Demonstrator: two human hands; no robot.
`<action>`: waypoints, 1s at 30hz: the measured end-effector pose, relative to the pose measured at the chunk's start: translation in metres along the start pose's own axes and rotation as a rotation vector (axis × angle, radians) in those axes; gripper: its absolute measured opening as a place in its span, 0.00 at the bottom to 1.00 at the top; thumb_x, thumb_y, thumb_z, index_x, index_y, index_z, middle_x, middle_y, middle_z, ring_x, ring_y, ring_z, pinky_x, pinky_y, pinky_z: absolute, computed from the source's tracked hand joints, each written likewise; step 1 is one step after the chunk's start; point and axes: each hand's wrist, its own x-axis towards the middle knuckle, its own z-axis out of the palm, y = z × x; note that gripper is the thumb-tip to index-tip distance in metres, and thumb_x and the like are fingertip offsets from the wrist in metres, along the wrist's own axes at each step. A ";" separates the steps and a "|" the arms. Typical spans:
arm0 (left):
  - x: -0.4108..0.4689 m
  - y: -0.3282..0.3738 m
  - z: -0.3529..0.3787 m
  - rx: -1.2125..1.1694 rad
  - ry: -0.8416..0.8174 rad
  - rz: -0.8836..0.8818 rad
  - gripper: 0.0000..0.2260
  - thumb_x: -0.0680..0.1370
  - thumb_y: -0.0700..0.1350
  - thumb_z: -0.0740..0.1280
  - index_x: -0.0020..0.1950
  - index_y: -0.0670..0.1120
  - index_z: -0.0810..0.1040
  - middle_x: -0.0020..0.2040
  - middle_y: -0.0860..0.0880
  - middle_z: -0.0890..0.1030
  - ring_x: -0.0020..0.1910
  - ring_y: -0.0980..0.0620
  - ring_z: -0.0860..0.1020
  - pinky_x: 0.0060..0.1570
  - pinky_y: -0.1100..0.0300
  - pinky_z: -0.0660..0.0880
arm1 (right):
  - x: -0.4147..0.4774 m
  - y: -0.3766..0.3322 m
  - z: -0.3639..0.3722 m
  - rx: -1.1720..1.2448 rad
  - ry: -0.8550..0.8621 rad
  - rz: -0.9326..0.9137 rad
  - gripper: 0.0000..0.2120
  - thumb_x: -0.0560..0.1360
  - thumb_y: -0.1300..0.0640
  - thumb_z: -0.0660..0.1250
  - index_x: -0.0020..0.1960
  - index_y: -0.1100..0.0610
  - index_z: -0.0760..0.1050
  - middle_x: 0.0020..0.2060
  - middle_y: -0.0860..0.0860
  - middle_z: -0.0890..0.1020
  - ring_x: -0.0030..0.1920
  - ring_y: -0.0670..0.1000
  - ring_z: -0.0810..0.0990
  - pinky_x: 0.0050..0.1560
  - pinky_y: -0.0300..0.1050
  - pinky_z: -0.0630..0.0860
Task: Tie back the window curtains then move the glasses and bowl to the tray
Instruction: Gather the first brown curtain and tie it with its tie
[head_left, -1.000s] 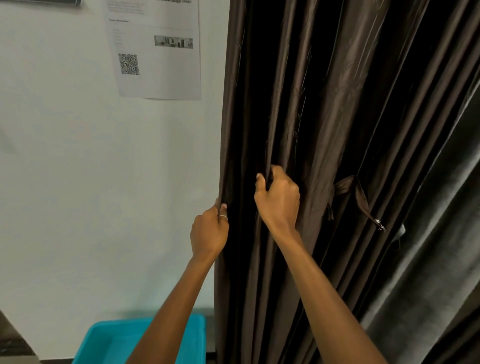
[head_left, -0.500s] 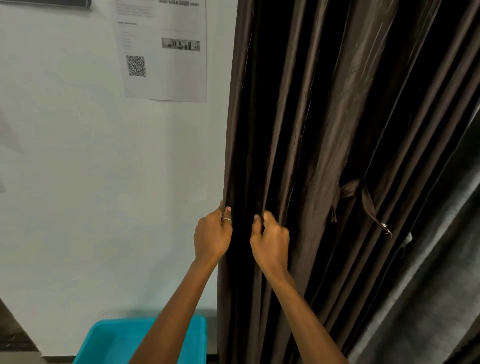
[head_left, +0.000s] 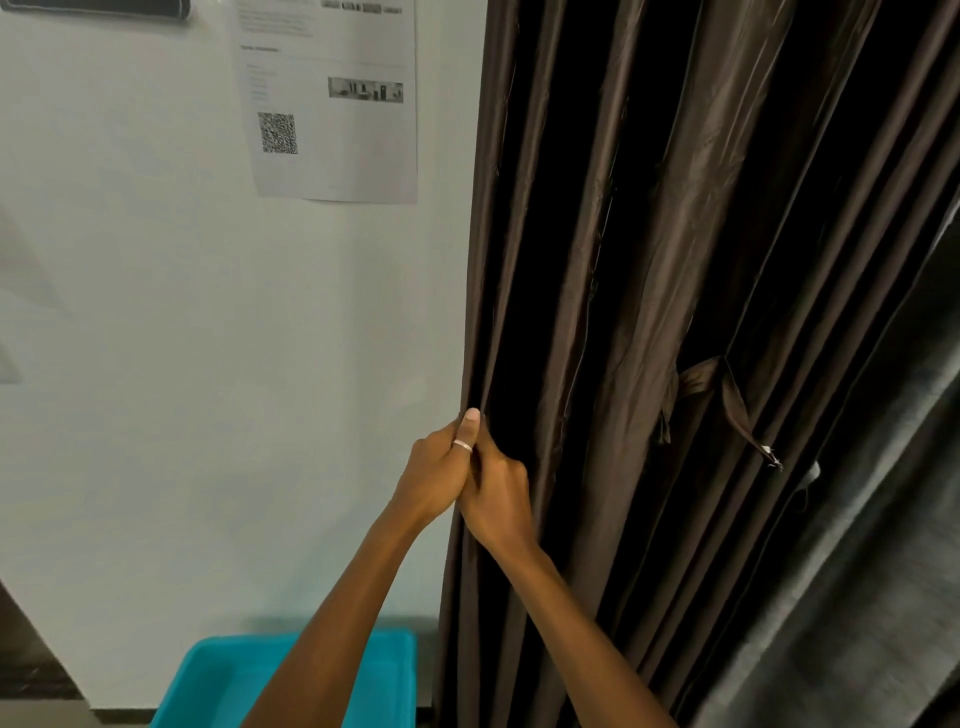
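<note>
A dark brown pleated curtain (head_left: 649, 260) hangs beside a white wall and fills the right half of the view. My left hand (head_left: 434, 475), with a ring on the thumb, grips the curtain's left edge at mid height. My right hand (head_left: 498, 499) presses against the left one and pinches the folds just inside that edge. A brown tie-back strap (head_left: 727, 395) with a small metal end dangles loose from the curtain to the right of my hands. No glasses or bowl are in view.
A turquoise plastic tray (head_left: 218, 675) sits low against the wall, under my left forearm. A printed sheet with a QR code (head_left: 332, 98) is stuck on the wall. A grey curtain (head_left: 857, 597) hangs at the far right.
My right hand has slid left across the pleats, gathering them, and now meets my left hand at the curtain's edge. The left hand stayed on the edge.
</note>
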 end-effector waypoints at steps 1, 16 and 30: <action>0.000 0.002 -0.001 -0.028 -0.027 -0.030 0.28 0.75 0.76 0.52 0.60 0.61 0.79 0.42 0.66 0.81 0.43 0.67 0.80 0.48 0.72 0.74 | -0.002 0.001 0.002 0.004 -0.008 -0.004 0.16 0.85 0.50 0.59 0.69 0.54 0.73 0.45 0.48 0.84 0.44 0.43 0.84 0.47 0.38 0.83; 0.005 0.003 0.005 0.351 0.121 0.017 0.22 0.86 0.57 0.52 0.65 0.46 0.79 0.48 0.47 0.85 0.48 0.47 0.84 0.52 0.57 0.79 | -0.018 0.004 0.007 0.071 -0.205 0.009 0.26 0.84 0.57 0.61 0.80 0.55 0.59 0.64 0.49 0.80 0.63 0.44 0.80 0.64 0.40 0.78; 0.004 -0.005 -0.009 0.399 0.126 0.034 0.20 0.86 0.54 0.52 0.66 0.43 0.76 0.33 0.53 0.78 0.30 0.53 0.79 0.31 0.66 0.72 | 0.054 -0.077 -0.100 -0.120 0.650 -0.151 0.29 0.77 0.51 0.70 0.73 0.58 0.64 0.71 0.52 0.67 0.68 0.50 0.73 0.62 0.42 0.76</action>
